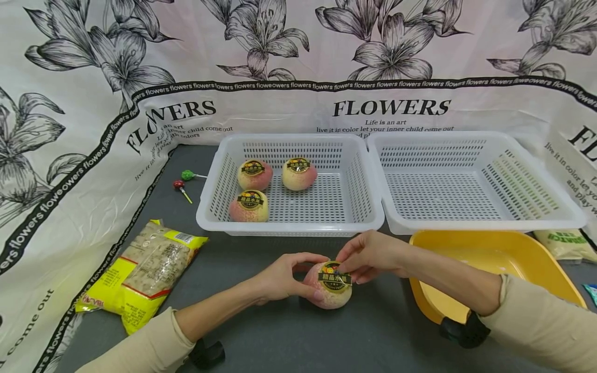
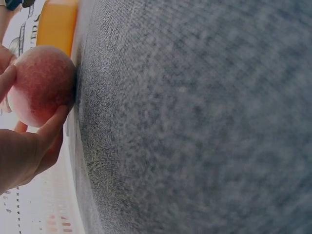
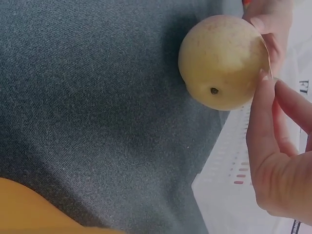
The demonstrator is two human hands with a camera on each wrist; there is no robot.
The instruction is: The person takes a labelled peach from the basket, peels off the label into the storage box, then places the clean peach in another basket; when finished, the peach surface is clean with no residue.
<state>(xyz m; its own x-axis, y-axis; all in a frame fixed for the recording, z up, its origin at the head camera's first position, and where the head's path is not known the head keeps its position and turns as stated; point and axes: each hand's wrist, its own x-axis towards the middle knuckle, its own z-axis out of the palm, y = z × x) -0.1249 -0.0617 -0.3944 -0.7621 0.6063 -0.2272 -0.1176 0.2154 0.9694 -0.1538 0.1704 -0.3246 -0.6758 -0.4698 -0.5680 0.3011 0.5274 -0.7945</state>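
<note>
A pink and yellow peach (image 1: 326, 300) sits on the dark table in front of the baskets. My left hand (image 1: 284, 277) grips it from the left, with the thumb on the near side and the fingers behind. On its upper face is a black and gold fruit sticker (image 1: 333, 280). My right hand (image 1: 373, 256) pinches that sticker at its right edge; in the right wrist view the edge stands slightly off the skin of the peach (image 3: 222, 63). The left wrist view shows the pink side of the peach (image 2: 41, 83) low against the table.
Three stickered peaches, one of them near the front (image 1: 249, 207), lie in the left white basket (image 1: 289, 226). A second white basket (image 1: 480, 225) stands beside it, behind a yellow basin (image 1: 424, 300). At left are a yellow snack bag (image 1: 144, 272), a green lollipop (image 1: 187, 175) and a red lollipop (image 1: 179, 184).
</note>
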